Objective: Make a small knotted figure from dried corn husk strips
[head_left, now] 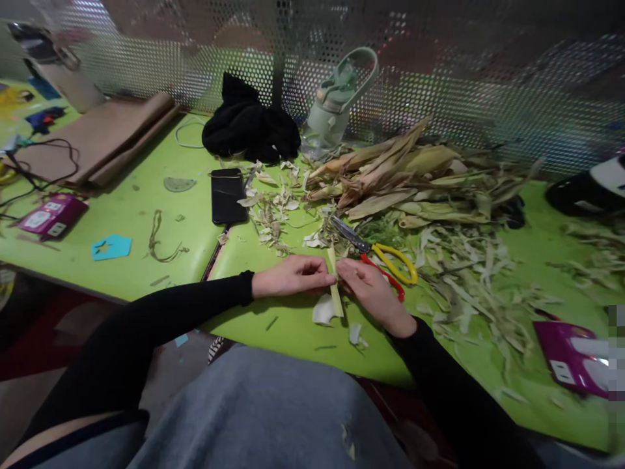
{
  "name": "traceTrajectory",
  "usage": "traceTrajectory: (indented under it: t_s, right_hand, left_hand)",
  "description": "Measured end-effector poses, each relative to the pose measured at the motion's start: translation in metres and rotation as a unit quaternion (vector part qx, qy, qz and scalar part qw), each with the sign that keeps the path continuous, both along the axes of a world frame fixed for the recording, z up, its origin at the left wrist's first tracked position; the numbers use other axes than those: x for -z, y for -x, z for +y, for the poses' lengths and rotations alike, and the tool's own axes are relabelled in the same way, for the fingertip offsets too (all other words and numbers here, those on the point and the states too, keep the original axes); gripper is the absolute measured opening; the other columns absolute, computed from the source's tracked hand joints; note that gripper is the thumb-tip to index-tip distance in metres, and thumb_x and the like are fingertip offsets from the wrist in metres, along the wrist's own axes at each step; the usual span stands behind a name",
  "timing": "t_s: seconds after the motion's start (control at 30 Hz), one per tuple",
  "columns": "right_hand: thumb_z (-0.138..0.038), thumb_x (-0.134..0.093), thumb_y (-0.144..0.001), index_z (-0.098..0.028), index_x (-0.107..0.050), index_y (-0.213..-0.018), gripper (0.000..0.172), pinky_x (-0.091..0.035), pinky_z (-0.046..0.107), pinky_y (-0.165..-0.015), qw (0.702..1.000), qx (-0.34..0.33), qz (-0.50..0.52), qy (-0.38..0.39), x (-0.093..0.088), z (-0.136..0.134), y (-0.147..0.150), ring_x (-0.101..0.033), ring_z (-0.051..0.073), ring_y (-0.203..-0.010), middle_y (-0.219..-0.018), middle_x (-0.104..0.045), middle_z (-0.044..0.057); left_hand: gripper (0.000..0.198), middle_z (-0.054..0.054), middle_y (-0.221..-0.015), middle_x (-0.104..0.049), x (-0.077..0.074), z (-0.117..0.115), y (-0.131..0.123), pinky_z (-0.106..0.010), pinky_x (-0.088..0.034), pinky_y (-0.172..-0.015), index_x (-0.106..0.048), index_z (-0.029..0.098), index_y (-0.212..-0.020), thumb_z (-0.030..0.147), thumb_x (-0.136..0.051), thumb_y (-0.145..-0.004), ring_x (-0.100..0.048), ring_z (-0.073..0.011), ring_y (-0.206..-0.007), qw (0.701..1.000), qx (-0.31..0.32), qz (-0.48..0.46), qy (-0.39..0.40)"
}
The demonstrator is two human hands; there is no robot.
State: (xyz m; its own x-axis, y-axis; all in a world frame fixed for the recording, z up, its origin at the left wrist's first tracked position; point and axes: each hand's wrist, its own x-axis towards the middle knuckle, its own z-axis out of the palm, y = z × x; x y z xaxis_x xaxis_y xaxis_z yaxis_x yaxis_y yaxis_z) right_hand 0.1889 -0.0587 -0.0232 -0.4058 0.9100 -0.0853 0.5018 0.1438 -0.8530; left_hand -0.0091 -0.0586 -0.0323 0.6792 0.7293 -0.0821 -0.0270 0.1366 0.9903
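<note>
Between my two hands is a narrow pale-green strip of corn husk, standing nearly lengthwise away from me. My left hand pinches its left edge between thumb and fingers. From the other side, the fingertips of my right hand close on the same strip. Scissors with one yellow and one red handle lie just beyond my right hand, the red loop partly hidden by it. A curled whitish husk piece rests below the strip, and a smaller scrap lies to its right.
A heap of dried corn husks covers the back right, with shredded husk around it. Behind stand a green water bottle and a black cloth bundle. A phone lies left of centre. Purple power strips sit at both sides.
</note>
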Motion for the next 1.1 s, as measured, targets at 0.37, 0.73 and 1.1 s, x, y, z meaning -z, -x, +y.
traceTrajectory:
  t_s: [0.37, 0.73, 1.1]
  right_hand:
    - [-0.044, -0.045, -0.096, -0.022, -0.031, -0.06, 0.044, -0.026, 0.029, -0.053, 0.994, 0.005, -0.027, -0.105, -0.005, -0.009, 0.002, -0.03, 0.011, -0.053, -0.057, -0.029, -0.004]
    - [-0.06, -0.04, -0.096, -0.023, -0.035, -0.063, 0.049, -0.027, 0.027, -0.05, 0.997, 0.028, -0.011, -0.074, 0.0, -0.007, 0.003, -0.033, 0.012, -0.053, -0.059, -0.032, -0.004]
    - [-0.06, -0.034, -0.099, -0.023, -0.046, -0.068, 0.05, -0.028, 0.029, -0.052, 0.985, 0.016, -0.096, -0.142, 0.0, -0.007, 0.002, -0.043, 0.015, -0.053, -0.058, -0.048, -0.001]
  left_hand:
    - [0.045, 0.004, -0.063, -0.048, -0.01, -0.004, 0.001, -0.024, -0.035, -0.058, -0.048, 0.017, -0.068, 0.056, -0.055, -0.09, -0.041, -0.0079, -0.058, 0.999, 0.023, 0.032, -0.004]
    - [0.035, 0.004, -0.07, -0.054, -0.006, -0.004, 0.0, -0.024, -0.044, -0.061, -0.053, 0.016, -0.1, 0.045, -0.068, -0.086, -0.053, -0.0085, -0.061, 0.997, -0.058, -0.043, 0.039]
    - [0.05, 0.004, -0.059, -0.061, 0.008, 0.0, -0.004, -0.022, -0.045, -0.056, -0.055, 0.012, -0.106, 0.05, -0.075, -0.078, -0.058, -0.0086, -0.053, 0.993, -0.076, -0.04, 0.085]
